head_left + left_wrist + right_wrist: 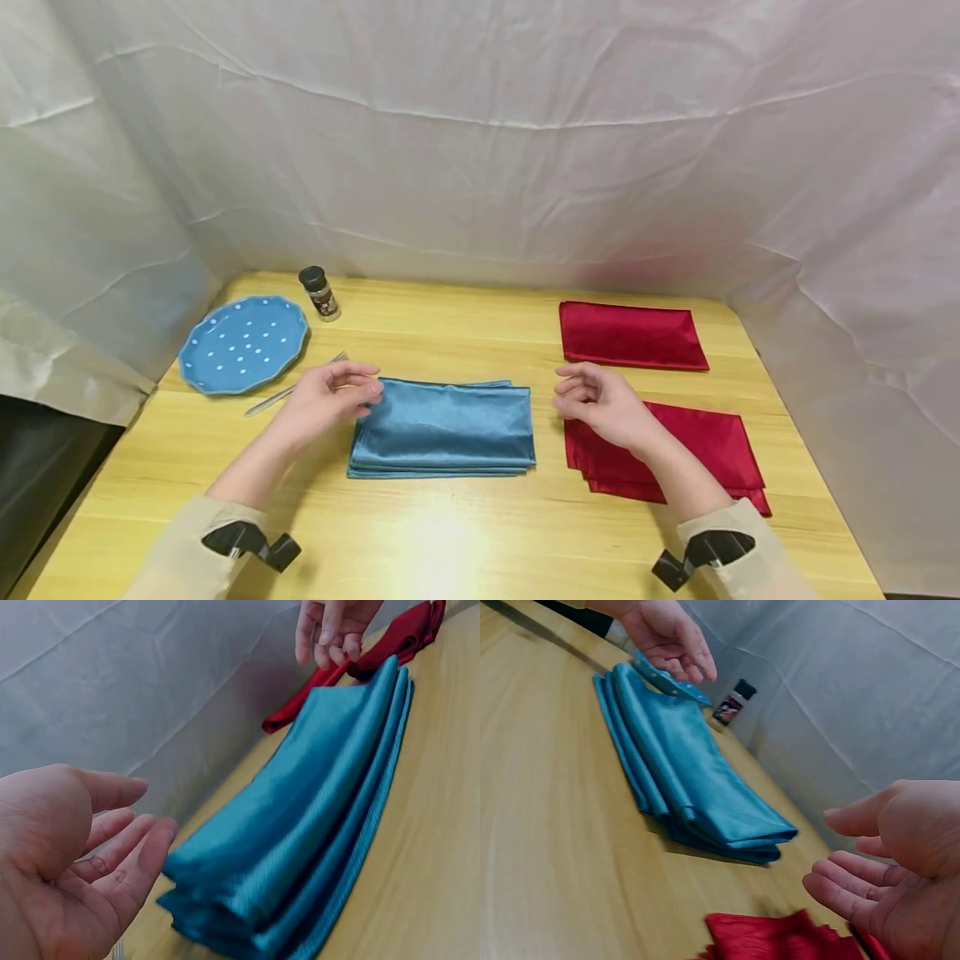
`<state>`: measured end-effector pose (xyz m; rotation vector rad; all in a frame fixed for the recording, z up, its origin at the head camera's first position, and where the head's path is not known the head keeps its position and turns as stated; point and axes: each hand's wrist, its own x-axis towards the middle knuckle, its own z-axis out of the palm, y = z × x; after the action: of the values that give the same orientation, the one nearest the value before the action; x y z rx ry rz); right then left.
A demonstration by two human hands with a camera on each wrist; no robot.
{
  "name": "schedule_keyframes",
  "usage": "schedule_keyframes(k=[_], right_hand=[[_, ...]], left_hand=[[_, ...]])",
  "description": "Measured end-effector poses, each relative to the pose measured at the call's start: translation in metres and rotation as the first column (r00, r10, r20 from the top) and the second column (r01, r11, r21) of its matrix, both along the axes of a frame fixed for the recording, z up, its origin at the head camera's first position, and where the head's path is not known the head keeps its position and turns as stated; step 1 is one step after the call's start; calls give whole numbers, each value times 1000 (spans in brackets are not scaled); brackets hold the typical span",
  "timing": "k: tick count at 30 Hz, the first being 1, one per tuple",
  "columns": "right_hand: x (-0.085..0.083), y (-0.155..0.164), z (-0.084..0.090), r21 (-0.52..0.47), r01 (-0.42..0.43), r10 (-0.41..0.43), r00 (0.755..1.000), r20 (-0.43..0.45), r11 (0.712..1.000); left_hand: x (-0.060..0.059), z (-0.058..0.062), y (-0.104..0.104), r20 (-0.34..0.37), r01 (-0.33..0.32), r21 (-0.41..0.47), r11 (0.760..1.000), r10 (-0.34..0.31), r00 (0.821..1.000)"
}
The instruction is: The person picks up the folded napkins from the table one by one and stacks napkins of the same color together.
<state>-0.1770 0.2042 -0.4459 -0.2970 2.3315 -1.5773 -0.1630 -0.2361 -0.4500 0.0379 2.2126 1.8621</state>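
A stack of folded blue satin cloths (450, 425) lies on the table between my two hands. My left hand (333, 400) hovers at its left end, fingers loosely bent and holding nothing; in the left wrist view the fingertips (161, 832) come right up to the cloth's near corner. Off the stack's right end, my right hand (603, 404) is held in the air with relaxed fingers and nothing in them. Beneath that hand and forearm lies a pile of folded red satin cloths (705, 442), partly covered by the arm in the head view.
Another folded red cloth (630, 335) lies at the back right of the wooden table (442, 329). At the left are a blue polka-dot plate (225, 367), a fork (270, 402) partly behind my left hand, and a black-capped spice jar (322, 298). Pale fabric (480, 167) hangs around the table.
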Motion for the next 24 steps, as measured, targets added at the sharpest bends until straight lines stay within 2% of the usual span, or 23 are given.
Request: schedule_keyframes(k=[7, 15, 21, 24], right_hand=[[-3, 24, 14, 10, 19, -19, 999, -36, 1000], [-9, 51, 31, -33, 40, -42, 998, -55, 999], [-13, 73, 42, -53, 59, -62, 997, -51, 997], [-16, 84, 46, -34, 74, -76, 995, -57, 997]], left_hand=[[-14, 10, 26, -10, 61, 42, 997, -60, 998], [-32, 19, 58, -12, 121, 72, 990, -121, 993], [-42, 21, 78, -14, 137, 125, 983, -136, 991], [-48, 20, 87, -2, 148, 161, 976, -149, 989]])
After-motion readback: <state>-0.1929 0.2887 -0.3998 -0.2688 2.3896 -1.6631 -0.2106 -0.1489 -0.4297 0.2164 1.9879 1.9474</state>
